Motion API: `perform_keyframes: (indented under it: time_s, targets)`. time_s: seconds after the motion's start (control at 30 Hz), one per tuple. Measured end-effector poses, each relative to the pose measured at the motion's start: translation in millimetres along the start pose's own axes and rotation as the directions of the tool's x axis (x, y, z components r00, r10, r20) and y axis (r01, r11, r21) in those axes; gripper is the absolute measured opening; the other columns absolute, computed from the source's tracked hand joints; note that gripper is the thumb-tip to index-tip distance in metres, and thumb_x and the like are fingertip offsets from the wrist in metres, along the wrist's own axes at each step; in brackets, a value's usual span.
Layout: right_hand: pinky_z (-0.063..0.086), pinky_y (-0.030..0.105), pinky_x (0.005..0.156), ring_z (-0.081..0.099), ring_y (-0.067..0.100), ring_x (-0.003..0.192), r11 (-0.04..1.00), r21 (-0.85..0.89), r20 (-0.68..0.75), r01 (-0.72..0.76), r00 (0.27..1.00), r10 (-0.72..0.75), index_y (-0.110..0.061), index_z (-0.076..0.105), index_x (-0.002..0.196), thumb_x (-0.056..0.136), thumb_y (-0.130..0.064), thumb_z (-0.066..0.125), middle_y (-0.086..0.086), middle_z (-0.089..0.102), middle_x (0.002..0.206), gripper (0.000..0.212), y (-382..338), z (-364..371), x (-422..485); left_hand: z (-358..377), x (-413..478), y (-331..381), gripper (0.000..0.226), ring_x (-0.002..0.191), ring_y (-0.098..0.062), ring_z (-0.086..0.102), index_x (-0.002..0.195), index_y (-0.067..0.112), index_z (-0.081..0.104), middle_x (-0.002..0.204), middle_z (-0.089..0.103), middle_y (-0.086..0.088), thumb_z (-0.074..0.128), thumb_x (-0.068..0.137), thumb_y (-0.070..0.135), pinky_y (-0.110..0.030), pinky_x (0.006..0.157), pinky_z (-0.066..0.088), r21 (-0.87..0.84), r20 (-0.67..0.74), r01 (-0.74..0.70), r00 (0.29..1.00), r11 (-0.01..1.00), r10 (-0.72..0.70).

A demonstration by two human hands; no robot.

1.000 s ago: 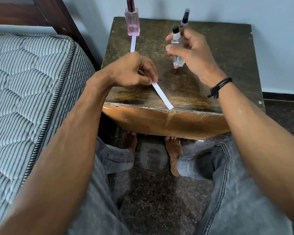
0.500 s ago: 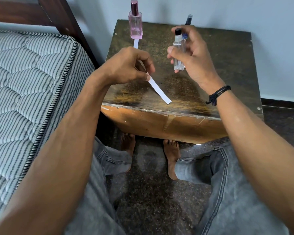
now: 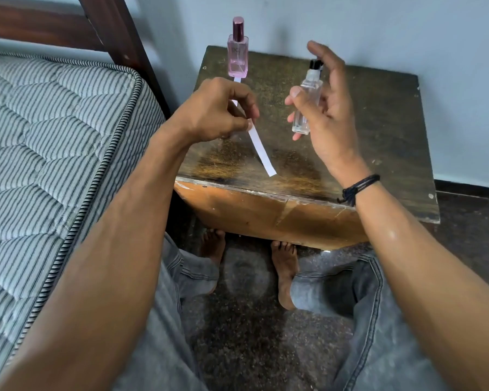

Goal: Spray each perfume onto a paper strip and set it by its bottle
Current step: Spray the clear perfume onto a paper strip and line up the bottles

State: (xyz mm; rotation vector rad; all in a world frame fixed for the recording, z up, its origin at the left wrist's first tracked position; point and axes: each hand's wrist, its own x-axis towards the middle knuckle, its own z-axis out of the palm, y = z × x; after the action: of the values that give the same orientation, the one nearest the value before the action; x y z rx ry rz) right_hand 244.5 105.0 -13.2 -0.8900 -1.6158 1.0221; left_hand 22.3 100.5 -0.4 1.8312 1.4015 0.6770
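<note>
Since a second ago the right hand point(image 3: 331, 117) has tipped the clear bottle point(image 3: 308, 103) and loosened around it, and the forefinger now stands lifted above the black nozzle instead of folded by it. I read that as the press being readied or just released, and cannot tell which. Thumb and lower fingers curl round the glass over the middle of the table point(image 3: 378, 136). The left hand point(image 3: 218, 111) pinches the paper strip point(image 3: 261, 149) by its upper end between thumb and forefinger, and it now hangs steeper, slanting toward the table's front edge, near the bottle but apart. The bottle is slim, square-sided and see-through; the strip is thin, stiff and white. At the table's back left corner stands a pink bottle point(image 3: 238, 56) with another strip point(image 3: 237, 79) just before it. The tabletop is scuffed dark wood with worn tawny patches
</note>
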Motion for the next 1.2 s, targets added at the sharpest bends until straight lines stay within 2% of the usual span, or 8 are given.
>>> perform_keyframes:
  time_s: [0.13, 0.27, 0.4, 0.6, 0.73, 0.9, 1.1, 1.2]
  targets:
    - [0.06, 0.036, 0.058, 0.07, 0.027, 0.084, 0.992, -0.079, 0.056, -0.099, 0.993, 0.104, -0.037, 0.043, 0.139, 0.102, -0.022, 0.06, 0.022, 0.052, 0.141, 0.044, -16, 7, -18, -3, -3, 0, 0.015, 0.063, -0.032, 0.07, 0.089, 0.006, 0.074, 0.082, 0.075, -0.002, 0.076, 0.081, -0.006, -0.051, 0.061, 0.061, -0.014, -0.027, 0.02, 0.999, 1.0, -0.02]
    - [0.055, 0.032, 0.048, 0.068, 0.016, 0.071, 0.968, -0.136, 0.12, -0.213, 0.966, 0.229, -0.038, 0.042, 0.14, 0.104, -0.023, 0.06, 0.014, 0.067, 0.116, 0.043, -24, 7, -35, -5, -3, 0, 0.013, 0.07, -0.041, 0.072, 0.088, 0.003, 0.074, 0.081, 0.077, -0.008, 0.078, 0.079, -0.006, -0.052, 0.064, 0.062, -0.047, -0.05, 0.056, 0.997, 0.997, -0.058]
    - [0.049, 0.032, 0.047, 0.065, 0.027, 0.068, 0.943, -0.004, 0.166, -0.333, 0.929, 0.329, -0.034, 0.043, 0.139, 0.103, -0.02, 0.061, 0.012, 0.071, 0.099, 0.043, -22, 9, -40, -9, -3, 0, 0.012, 0.069, -0.039, 0.074, 0.088, 0.003, 0.075, 0.082, 0.077, -0.014, 0.079, 0.079, -0.004, -0.045, 0.069, 0.064, -0.027, -0.053, 0.073, 0.996, 0.997, -0.074]
    - [0.037, 0.025, 0.041, 0.057, 0.026, 0.06, 0.873, 0.221, 0.206, -0.434, 0.896, 0.394, -0.028, 0.045, 0.14, 0.105, -0.015, 0.054, 0.013, 0.069, 0.091, 0.038, -20, 13, -38, -10, -3, 1, 0.012, 0.071, -0.04, 0.073, 0.09, 0.001, 0.077, 0.081, 0.076, -0.016, 0.08, 0.08, -0.003, -0.044, 0.074, 0.063, -0.042, -0.053, 0.097, 0.994, 0.994, -0.099]
    - [0.027, 0.027, 0.039, 0.053, 0.023, 0.054, 0.846, 0.271, 0.222, -0.459, 0.885, 0.41, -0.025, 0.044, 0.141, 0.104, -0.014, 0.049, 0.014, 0.067, 0.087, 0.039, -18, 16, -39, -11, -2, 2, 0.013, 0.074, -0.035, 0.075, 0.095, 0.002, 0.078, 0.082, 0.077, -0.013, 0.081, 0.082, 0.002, -0.047, 0.077, 0.063, -0.089, -0.058, 0.114, 0.991, 0.989, -0.12]
    - [0.025, 0.029, 0.039, 0.05, 0.023, 0.053, 0.849, 0.267, 0.238, -0.456, 0.885, 0.4, -0.026, 0.043, 0.14, 0.099, -0.017, 0.051, 0.015, 0.066, 0.086, 0.043, -14, 19, -41, -14, -4, 4, 0.015, 0.069, -0.028, 0.072, 0.098, -0.004, 0.077, 0.086, 0.075, -0.025, 0.079, 0.083, -0.002, -0.053, 0.079, 0.061, -0.181, -0.021, 0.15, 0.988, 0.972, -0.156]
    - [0.032, 0.027, 0.04, 0.052, 0.025, 0.056, 0.911, 0.169, 0.205, -0.377, 0.917, 0.342, -0.026, 0.04, 0.137, 0.1, -0.009, 0.058, 0.014, 0.068, 0.09, 0.045, -15, 16, -39, -18, -2, 3, 0.016, 0.069, -0.022, 0.071, 0.099, -0.005, 0.076, 0.088, 0.075, -0.023, 0.078, 0.084, -0.002, -0.039, 0.078, 0.063, -0.161, 0.001, 0.15, 0.988, 0.976, -0.151]
    - [0.043, 0.029, 0.045, 0.057, 0.02, 0.06, 0.952, -0.002, 0.14, -0.307, 0.942, 0.305, -0.03, 0.038, 0.133, 0.098, -0.017, 0.064, 0.006, 0.068, 0.092, 0.046, -14, 16, -38, -19, -1, 1, 0.015, 0.068, -0.014, 0.071, 0.099, -0.003, 0.077, 0.086, 0.076, -0.017, 0.078, 0.083, -0.002, -0.028, 0.076, 0.063, -0.155, 0.0, 0.147, 0.989, 0.977, -0.149]
